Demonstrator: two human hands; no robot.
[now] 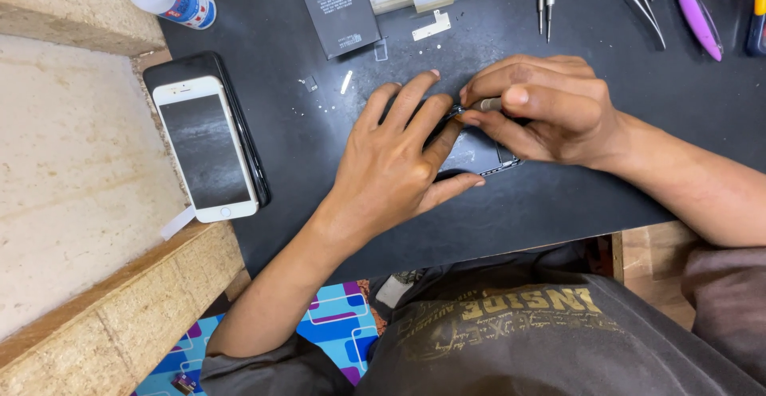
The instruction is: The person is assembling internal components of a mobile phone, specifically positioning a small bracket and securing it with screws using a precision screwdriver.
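Both hands meet on an opened phone point(479, 157) lying mid-worktop point(558, 204). At far left, a white phone point(206, 149) rests on a black one. Further right, the left hand point(391, 165) presses flat on the opened phone; the right hand point(542, 109) pinches a thin tool point(483, 105) against its top edge.
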